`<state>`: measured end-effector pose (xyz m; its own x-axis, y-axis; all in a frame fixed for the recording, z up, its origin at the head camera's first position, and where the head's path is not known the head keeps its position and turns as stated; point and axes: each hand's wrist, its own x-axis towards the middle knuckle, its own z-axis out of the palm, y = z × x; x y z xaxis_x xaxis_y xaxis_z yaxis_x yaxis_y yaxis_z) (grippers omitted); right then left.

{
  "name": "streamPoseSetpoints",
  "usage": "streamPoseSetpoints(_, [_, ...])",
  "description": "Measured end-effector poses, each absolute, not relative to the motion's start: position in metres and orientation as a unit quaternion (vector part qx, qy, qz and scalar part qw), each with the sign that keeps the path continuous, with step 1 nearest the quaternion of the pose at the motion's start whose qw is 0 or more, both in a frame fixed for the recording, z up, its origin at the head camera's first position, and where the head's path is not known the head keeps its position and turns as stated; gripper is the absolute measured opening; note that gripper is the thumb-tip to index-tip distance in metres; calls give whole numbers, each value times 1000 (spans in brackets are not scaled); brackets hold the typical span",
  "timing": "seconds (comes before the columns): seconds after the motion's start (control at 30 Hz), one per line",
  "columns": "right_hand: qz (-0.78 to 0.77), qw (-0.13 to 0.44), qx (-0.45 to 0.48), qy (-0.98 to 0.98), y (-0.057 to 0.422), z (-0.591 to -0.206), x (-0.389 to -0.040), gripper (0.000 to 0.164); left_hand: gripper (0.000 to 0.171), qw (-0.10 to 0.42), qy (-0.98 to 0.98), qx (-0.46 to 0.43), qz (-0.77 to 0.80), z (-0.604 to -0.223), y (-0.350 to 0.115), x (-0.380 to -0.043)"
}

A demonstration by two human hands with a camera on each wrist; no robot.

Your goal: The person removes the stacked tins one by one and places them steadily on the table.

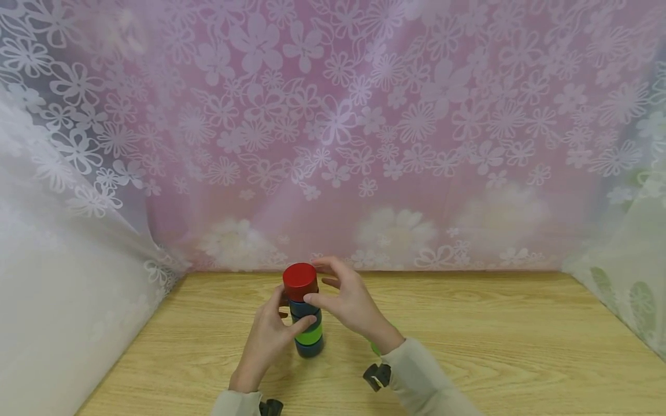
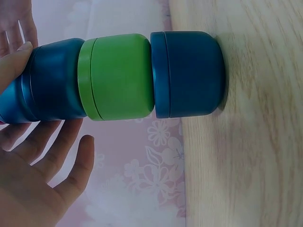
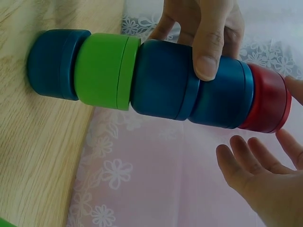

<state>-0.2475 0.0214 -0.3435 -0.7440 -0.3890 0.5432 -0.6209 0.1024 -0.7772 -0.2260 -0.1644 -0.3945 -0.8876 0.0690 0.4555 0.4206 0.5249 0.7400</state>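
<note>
A column of small lidded jars stands on the wooden table: a blue jar (image 2: 189, 73) at the bottom, a green jar (image 2: 120, 75) over it, two more blue jars and a red jar (image 1: 300, 280) on top. My left hand (image 1: 267, 332) holds the column at the two upper blue jars, its thumb across the upper blue jar (image 3: 225, 97) near where it meets the lower one (image 3: 163, 78). My right hand (image 1: 348, 294) pinches the red jar between thumb and index finger, the other fingers spread beside it. The column leans slightly in the right wrist view.
Part of another green object (image 1: 375, 348) shows on the table beside my right wrist. Black wrist devices (image 1: 377, 377) sit at both cuffs. A pink flowered curtain (image 1: 364, 144) hangs behind the table (image 1: 494, 341), with pale sheets at either side.
</note>
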Motion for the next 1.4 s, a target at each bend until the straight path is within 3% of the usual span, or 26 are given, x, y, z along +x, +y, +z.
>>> streamPoseSetpoints(0.57, [574, 89, 344, -738, 14, -343, -247, 55, 63, 193, -853, -146, -462, -395, -164, -227])
streamPoseSetpoints(1.4, [587, 104, 347, -724, 12, -343, -246, 45, 66, 197, -854, -147, -458, -394, -164, -227])
